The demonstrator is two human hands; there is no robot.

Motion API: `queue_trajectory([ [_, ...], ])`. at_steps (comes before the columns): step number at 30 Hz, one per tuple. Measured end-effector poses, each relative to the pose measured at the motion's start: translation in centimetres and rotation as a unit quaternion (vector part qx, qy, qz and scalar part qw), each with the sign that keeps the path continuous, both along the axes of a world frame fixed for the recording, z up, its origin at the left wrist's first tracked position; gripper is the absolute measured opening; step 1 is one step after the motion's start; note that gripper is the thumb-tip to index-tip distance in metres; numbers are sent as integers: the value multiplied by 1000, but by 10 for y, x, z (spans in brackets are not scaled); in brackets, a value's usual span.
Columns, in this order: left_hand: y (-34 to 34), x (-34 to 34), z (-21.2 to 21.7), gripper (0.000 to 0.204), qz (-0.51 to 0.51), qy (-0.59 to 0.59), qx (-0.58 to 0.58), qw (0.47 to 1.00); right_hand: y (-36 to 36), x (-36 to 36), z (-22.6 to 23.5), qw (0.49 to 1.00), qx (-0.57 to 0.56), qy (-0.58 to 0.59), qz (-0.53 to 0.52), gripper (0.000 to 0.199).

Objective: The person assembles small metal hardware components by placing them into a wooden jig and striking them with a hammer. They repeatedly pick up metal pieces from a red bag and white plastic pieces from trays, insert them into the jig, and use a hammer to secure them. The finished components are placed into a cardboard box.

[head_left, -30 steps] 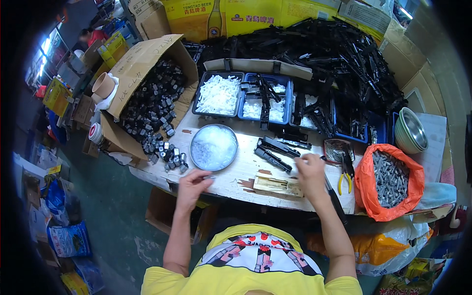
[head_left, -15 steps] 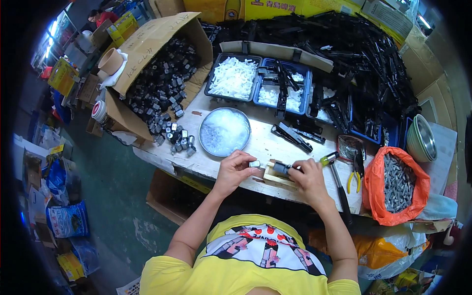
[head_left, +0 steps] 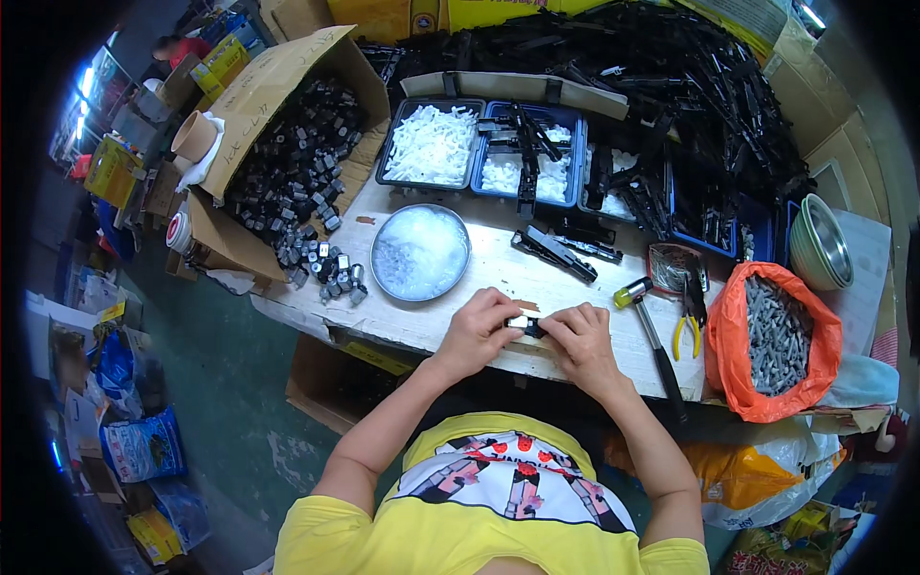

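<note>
We hold a small part (head_left: 524, 326) between both hands at the near edge of the desk (head_left: 422, 326), just in front of the body. The left hand (head_left: 476, 333) pinches its pale, metallic end with fingertips closed; the right hand (head_left: 578, 335) pinches the black end, fingers curled tight around it. We judge this to be a fitting step: two pieces are being pressed or seated together. The next move appears to call for a firm, straight push along the part's axis, with both grips kept steady so the pieces do not skew. The part is short and narrow, half bright and half black; finer detail is too small to tell. A round tin (head_left: 420, 252) of pale pieces lies just beyond the hands. A hammer (head_left: 654, 347) and yellow-handled pliers (head_left: 688, 321) lie to the right, near an orange bag (head_left: 778, 345) of grey pins. A carton (head_left: 287, 163) of dark blocks sits at far left, and blue trays (head_left: 484, 144) of white parts stand behind.
</note>
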State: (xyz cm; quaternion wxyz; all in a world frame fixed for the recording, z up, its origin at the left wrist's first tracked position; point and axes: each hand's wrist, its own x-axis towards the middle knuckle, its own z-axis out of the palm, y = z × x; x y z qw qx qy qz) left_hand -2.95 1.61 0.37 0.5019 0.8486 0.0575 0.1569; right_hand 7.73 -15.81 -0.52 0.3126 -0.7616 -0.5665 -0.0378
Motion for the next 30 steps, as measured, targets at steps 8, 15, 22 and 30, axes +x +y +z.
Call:
queue_trajectory([
  [8,0,12,-4,22,-13,74,-125,989,0,-1,-3,999,-4,8,-31,39],
  [15,-3,8,-22,9,36,68,-264,962,-1,-3,0,999,4,25,-32,34],
  [22,6,17,-5,10,20,165,-286,944,1,1,5,998,16,58,-28,31],
  [30,52,75,23,19,83,80,28,993,-49,63,14,961,74,40,-262,9],
])
